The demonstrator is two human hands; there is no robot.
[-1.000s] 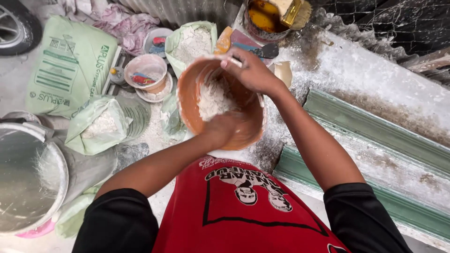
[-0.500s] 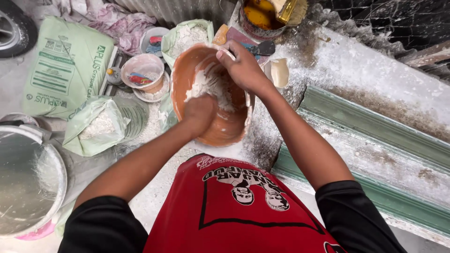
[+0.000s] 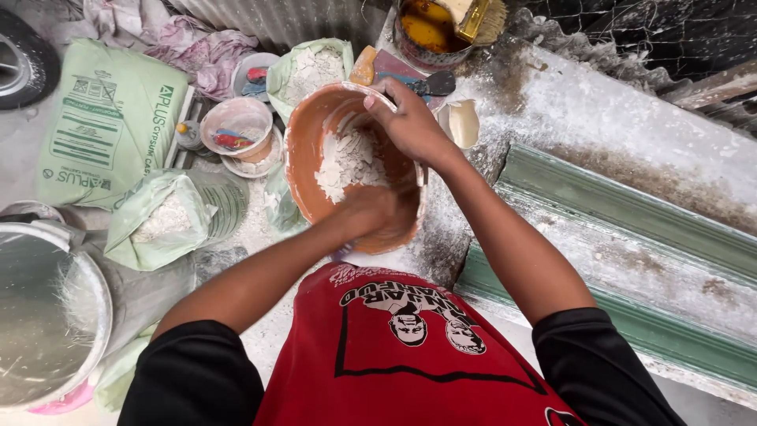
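Resting on a dusty grey ledge point(image 3: 599, 118), the orange bowl point(image 3: 307, 150) w/ white powder point(image 3: 351, 162) is gripped by left hand point(image 3: 371, 217); right hand point(image 3: 410, 126) is curled inside.

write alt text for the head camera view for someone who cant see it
Seen from above, a person's left hand and right hand reach into an orange bowl of white powder lumps. Green sacks, small tubs and a green moulding surround it.

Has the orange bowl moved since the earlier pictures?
Yes. The orange bowl has shifted slightly left, toward the small cup, and away from the green moulding on its right.
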